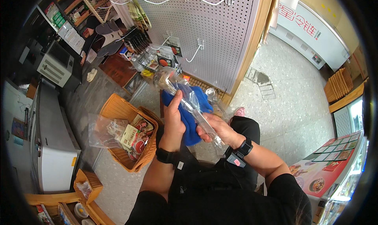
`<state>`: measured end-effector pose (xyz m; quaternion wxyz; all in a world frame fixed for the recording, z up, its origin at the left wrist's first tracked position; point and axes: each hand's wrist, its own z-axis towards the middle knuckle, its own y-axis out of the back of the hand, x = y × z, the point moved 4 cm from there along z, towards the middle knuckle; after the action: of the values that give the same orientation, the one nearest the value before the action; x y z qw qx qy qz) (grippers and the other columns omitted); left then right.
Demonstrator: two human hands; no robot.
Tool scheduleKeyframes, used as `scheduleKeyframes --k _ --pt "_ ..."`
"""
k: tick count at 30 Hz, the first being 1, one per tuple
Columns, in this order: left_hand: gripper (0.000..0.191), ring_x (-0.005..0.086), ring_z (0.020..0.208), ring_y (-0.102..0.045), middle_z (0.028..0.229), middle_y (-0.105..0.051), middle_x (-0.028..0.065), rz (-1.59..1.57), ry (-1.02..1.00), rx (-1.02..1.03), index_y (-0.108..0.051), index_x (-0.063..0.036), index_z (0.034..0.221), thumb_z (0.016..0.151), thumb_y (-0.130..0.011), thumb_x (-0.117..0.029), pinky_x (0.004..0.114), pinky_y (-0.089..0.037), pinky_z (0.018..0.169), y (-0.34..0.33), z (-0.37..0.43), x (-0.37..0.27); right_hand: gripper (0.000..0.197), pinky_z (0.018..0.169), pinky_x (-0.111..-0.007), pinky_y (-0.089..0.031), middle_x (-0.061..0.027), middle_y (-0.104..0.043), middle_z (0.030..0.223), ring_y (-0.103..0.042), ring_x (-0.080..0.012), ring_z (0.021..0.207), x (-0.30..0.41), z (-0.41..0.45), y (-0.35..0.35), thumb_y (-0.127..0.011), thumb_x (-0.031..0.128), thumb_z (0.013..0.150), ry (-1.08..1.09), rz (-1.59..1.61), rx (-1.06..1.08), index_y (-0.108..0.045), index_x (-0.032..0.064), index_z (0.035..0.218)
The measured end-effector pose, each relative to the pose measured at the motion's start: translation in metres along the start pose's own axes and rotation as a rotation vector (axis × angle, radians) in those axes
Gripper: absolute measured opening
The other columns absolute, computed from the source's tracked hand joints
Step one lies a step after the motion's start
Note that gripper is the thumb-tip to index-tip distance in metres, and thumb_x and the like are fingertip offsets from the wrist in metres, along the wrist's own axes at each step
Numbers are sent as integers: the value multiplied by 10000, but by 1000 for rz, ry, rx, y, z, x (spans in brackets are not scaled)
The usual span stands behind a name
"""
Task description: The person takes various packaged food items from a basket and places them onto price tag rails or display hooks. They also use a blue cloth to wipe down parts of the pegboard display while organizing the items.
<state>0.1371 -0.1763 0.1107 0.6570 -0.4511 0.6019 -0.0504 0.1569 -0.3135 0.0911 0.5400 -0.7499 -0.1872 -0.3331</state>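
Between my two hands lies a long item in clear plastic wrapping (192, 107), slanting from upper left to lower right; what the wrapping holds is hard to make out. My left hand (174, 118) grips its upper part, thumb on top, together with a blue cloth (190, 133) that hangs below. The fingers of my right hand (217, 127) close around the lower part of the wrapped item. Left of my hands, a woven basket (112, 105) holds food packets (137, 138), and a clear plastic bag (99, 130) hangs over its side.
Ahead stands a white pegboard (212, 33) with wire hooks and hanging packets. A wire basket (144, 64) of small goods is at its lower left. Chest freezers stand at left (56, 154) and upper right (310, 33). A smaller woven basket (94, 189) sits lower left. A person sits at upper left.
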Motion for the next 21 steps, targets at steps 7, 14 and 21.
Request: scheduleKeyframes --k 7,14,21 --pt "469 191 790 -588 912 -599 77 -197 34 35 -529 -53 1043 827 -507 -469 324 -489 713 -3 6 -21 335 435 -217 -353 1 -424 591 -400 -82 471 -3 -8 -2 -343 336 936 18 -264 -32 -505 44 953" --pt "282 103 755 -539 880 -566 13 -29 19 -9 -539 -52 1023 864 -530 -284 245 -443 675 -4 2 2 351 427 -221 -349 3 -422 556 -403 -83 458 -1 1 4 -382 348 923 44 -369 -203 -523 33 864" --pt "196 78 748 -537 869 -576 2 187 -31 28 -562 -48 1006 856 -551 -174 224 -434 685 -11 -17 9 351 429 -234 -388 -37 -488 582 -451 -116 451 1 8 7 -380 336 925 106 -472 -242 -494 26 807"
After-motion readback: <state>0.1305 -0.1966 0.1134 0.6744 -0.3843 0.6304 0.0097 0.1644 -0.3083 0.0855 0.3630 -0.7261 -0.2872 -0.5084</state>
